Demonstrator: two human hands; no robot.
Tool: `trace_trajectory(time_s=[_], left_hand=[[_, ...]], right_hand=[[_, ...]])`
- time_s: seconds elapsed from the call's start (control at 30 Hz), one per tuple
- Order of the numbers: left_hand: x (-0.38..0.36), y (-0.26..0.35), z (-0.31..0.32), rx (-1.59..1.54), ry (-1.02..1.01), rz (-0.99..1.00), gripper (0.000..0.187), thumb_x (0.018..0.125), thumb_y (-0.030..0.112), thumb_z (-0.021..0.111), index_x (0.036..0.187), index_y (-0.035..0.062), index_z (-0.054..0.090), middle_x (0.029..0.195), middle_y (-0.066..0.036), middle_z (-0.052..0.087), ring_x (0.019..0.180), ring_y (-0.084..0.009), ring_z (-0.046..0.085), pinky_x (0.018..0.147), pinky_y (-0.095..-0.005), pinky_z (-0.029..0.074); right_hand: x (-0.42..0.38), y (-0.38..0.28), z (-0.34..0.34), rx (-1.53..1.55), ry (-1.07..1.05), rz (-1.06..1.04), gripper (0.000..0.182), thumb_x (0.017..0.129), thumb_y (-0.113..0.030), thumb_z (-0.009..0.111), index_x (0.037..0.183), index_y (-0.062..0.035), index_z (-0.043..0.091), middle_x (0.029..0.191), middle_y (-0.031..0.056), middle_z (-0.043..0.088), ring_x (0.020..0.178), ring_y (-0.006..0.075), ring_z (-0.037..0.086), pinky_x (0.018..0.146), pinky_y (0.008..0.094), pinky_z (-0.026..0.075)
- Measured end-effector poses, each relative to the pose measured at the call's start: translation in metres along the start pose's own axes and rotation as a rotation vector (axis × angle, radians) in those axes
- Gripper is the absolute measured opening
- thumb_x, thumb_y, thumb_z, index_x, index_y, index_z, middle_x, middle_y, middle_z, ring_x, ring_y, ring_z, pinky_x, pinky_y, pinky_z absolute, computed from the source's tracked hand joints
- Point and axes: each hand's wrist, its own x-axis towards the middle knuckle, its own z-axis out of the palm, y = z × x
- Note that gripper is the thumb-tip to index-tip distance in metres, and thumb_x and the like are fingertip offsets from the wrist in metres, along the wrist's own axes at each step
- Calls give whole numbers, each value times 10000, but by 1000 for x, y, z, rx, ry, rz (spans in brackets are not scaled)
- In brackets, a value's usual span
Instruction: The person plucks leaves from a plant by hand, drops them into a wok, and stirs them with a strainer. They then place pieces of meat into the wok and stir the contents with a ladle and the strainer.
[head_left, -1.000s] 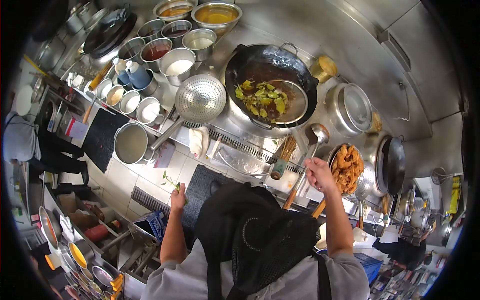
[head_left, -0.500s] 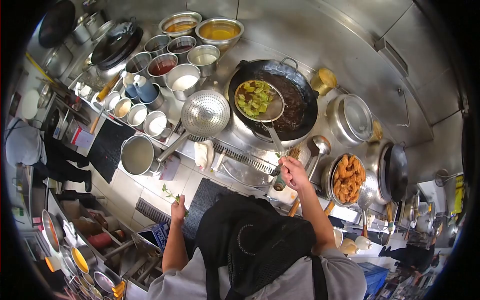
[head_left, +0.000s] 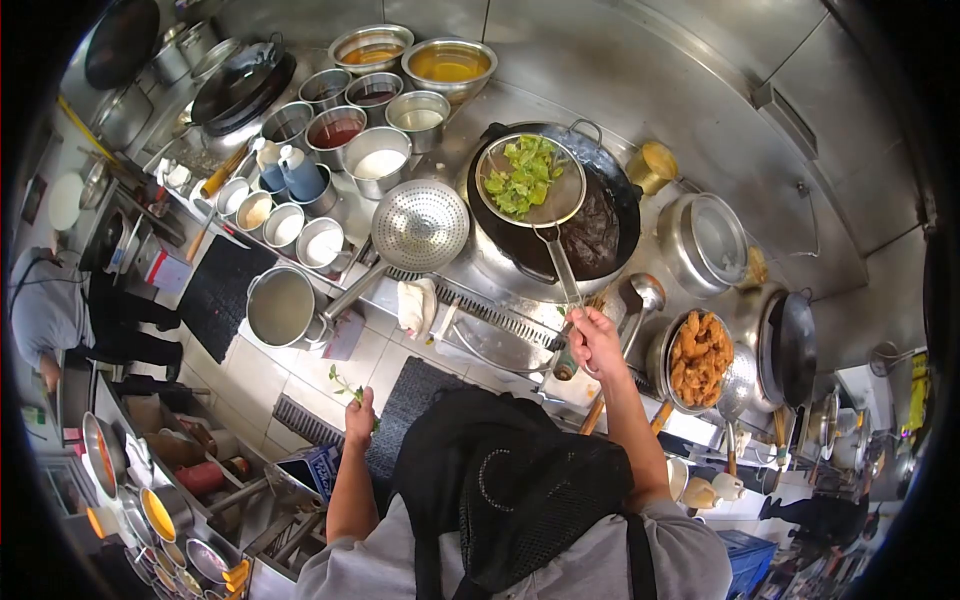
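My right hand (head_left: 594,342) is wrapped round the handle of a mesh strainer (head_left: 562,207). The strainer, with green leaves (head_left: 522,178) bunched towards its left side, hangs over a black wok (head_left: 625,215) holding dark liquid. Lower left, my left hand (head_left: 360,415) is closed round a small green sprig (head_left: 345,383), whose leafy top sticks out above the fingers. Left of the wok lies a large perforated ladle (head_left: 420,226).
Metal pots of sauces and powders (head_left: 377,162) stand behind and left of the ladle. Right of the wok are stacked pans (head_left: 703,243) and a bowl of fried pieces (head_left: 699,360). A person (head_left: 50,305) stands at far left; another (head_left: 830,514) is at lower right.
The strainer has risen away from the wok's liquid, and its leaves now look brighter and more heaped. My left hand has barely moved. The person at far left has shifted, with a hand now showing.
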Motion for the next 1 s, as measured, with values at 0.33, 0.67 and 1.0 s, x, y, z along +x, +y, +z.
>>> trace_trajectory(time_s=[0.33, 0.67, 1.0], left_hand=[[-10, -5, -4, 13, -6, 46, 395, 989, 402, 591, 700, 172, 452, 555, 82, 365, 462, -38, 320, 422, -256, 262], [-20, -6, -12, 55, 5, 39, 393, 982, 431, 589, 722, 150, 499, 589, 62, 417, 509, -51, 395, 469, -249, 338], [-18, -12, -16, 104, 24, 40, 405, 982, 436, 585, 720, 141, 494, 588, 53, 430, 501, -60, 394, 456, -259, 332]], right_hand=[[-11, -3, 21, -42, -8, 5, 201, 1002, -240, 586, 981, -42, 560, 587, 4, 493, 378, 61, 388, 316, 224, 300], [-10, 6, 18, 81, -5, -27, 211, 1006, -252, 583, 967, -45, 566, 580, -3, 482, 378, 55, 386, 307, 222, 301], [-19, 13, 65, -432, 47, -44, 210, 1002, -239, 571, 903, -53, 568, 577, 28, 539, 376, 90, 428, 328, 253, 346]])
